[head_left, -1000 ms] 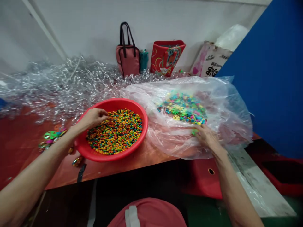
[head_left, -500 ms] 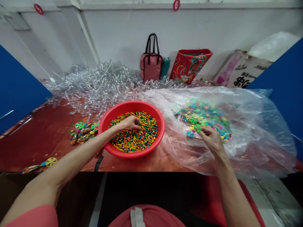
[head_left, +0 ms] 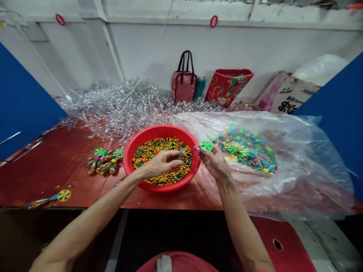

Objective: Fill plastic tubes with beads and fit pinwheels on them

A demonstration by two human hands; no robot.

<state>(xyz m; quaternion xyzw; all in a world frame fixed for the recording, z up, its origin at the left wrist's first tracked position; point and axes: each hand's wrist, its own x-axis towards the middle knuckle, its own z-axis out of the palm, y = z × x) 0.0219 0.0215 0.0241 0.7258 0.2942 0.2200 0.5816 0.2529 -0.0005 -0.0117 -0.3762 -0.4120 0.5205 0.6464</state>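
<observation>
My right grip clenches a green pinwheel just over the red basin rim; my left grip curls above the coloured beads, holding what I cannot tell.

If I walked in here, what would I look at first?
The red basin full of tiny colourful balls catches the eye first, in the middle of the table, with the left hand over it. Just to its right, the right hand holds up a bright green pinwheel beside a big clear plastic bag of colourful pinwheels. Behind them lies a shiny silver heap of crinkly strips.
</observation>
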